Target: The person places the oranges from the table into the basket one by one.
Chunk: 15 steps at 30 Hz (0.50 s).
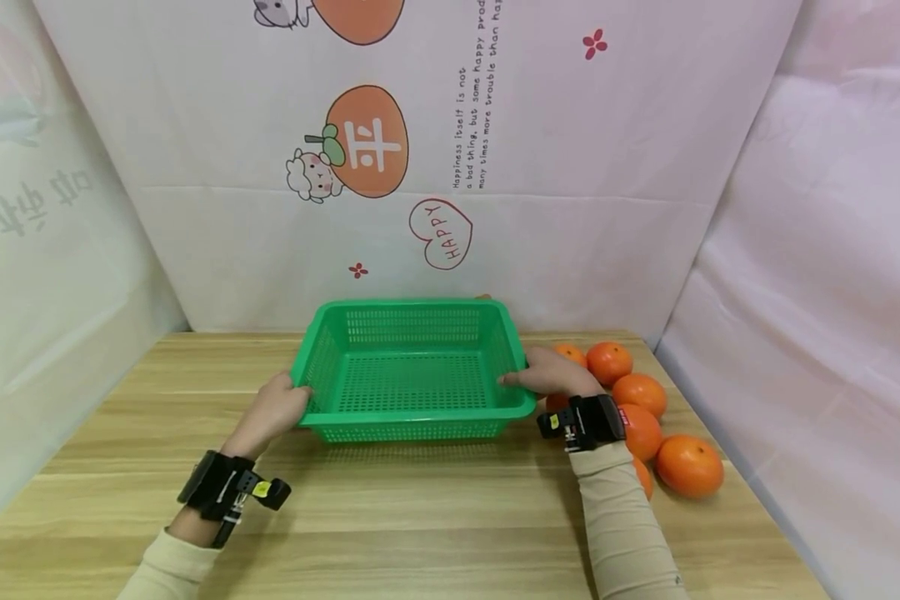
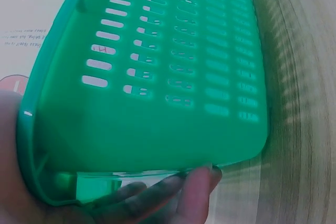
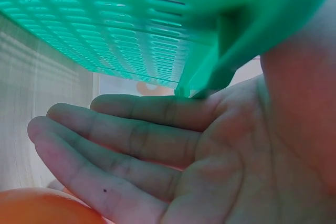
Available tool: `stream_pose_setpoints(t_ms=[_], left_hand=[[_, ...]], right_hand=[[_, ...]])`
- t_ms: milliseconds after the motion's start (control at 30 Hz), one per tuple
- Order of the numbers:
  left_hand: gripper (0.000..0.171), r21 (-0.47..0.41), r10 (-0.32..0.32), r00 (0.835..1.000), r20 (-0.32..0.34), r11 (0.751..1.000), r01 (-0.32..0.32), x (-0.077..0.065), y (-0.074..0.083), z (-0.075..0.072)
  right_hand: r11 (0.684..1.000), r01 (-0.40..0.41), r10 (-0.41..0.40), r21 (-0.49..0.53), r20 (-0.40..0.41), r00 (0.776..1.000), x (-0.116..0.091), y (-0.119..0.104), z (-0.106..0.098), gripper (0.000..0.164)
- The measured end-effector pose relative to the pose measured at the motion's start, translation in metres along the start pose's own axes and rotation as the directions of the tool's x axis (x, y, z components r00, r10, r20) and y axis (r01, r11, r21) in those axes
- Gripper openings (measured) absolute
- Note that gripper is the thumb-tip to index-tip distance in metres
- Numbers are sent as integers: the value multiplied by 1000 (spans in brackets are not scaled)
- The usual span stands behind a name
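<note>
A green plastic basket with slotted walls is near the back of the table, its inside bare. My left hand grips its left rim, the thumb over the edge and the fingers on the outside of the wall, as the left wrist view shows. At the right rim, my right hand holds on with its thumb inside. Its other fingers stretch out along the outer side below the rim. Whether the basket's base touches the table cannot be told.
Several oranges lie along the table's right side, some partly behind my right hand and forearm. The wooden table meets a printed white cloth backdrop behind the basket. White cloth also hangs on both sides.
</note>
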State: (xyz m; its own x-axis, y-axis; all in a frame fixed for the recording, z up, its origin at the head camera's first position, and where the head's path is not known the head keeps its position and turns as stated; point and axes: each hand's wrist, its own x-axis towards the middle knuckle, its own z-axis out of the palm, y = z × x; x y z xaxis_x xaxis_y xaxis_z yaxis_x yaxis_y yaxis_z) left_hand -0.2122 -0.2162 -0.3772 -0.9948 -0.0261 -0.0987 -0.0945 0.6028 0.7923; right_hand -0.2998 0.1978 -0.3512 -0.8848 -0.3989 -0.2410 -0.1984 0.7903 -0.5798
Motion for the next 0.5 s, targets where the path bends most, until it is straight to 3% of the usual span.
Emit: stream_pose_setpoints(t_ms=[167, 400, 500], left_hand=[[46, -47, -20, 999, 26, 999, 21, -1, -2, 0], [82, -215, -40, 996, 77, 975, 55, 3, -1, 1], [81, -242, -29, 996, 79, 969, 47, 4, -2, 1]], right_hand=[[1000, -5, 5, -13, 7, 1000, 0, 1, 0, 40], [1000, -3, 3, -18, 9, 1000, -1, 1, -1, 41], [1000, -10, 11, -30, 12, 1000, 0, 0, -2, 41]])
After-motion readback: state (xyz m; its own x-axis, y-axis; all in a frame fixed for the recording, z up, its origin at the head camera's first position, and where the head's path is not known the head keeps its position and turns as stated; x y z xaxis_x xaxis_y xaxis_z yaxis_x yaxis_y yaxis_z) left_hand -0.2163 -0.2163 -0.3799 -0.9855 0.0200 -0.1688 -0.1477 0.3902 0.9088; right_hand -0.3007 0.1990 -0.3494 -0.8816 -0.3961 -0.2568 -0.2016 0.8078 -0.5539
